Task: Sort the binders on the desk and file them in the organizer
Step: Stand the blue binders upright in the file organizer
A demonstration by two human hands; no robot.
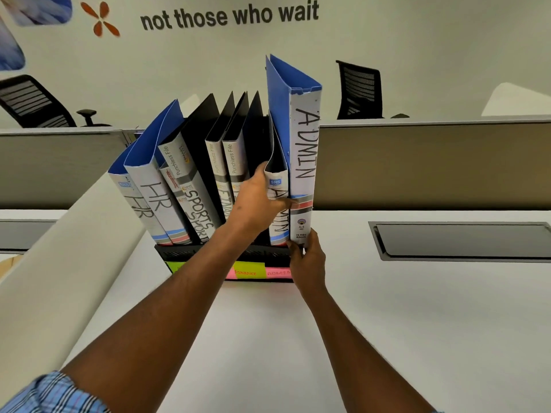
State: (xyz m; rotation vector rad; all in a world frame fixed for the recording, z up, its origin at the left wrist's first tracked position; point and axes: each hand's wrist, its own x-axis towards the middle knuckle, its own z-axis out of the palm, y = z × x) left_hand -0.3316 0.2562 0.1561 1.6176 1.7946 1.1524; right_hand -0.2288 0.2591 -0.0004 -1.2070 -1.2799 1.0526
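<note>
A black organizer (190, 253) stands on the white desk (268, 338) with coloured labels along its front. It holds two blue HR binders (155, 198), black SPORTS binders (198, 210) and FINANCE binders (222, 174). A blue ADMIN binder (304, 150) stands upright at the organizer's right end, higher than the others. My right hand (307, 260) grips its lower spine. My left hand (256, 201) presses on a shorter ADMIN binder (278, 225) just left of it, thumb across its spine.
A grey partition (432, 165) runs behind the desk. A black cable hatch (462, 239) is set into the desk at the right. A white divider panel (59, 248) slants along the left. Office chairs (360, 90) stand beyond the partition.
</note>
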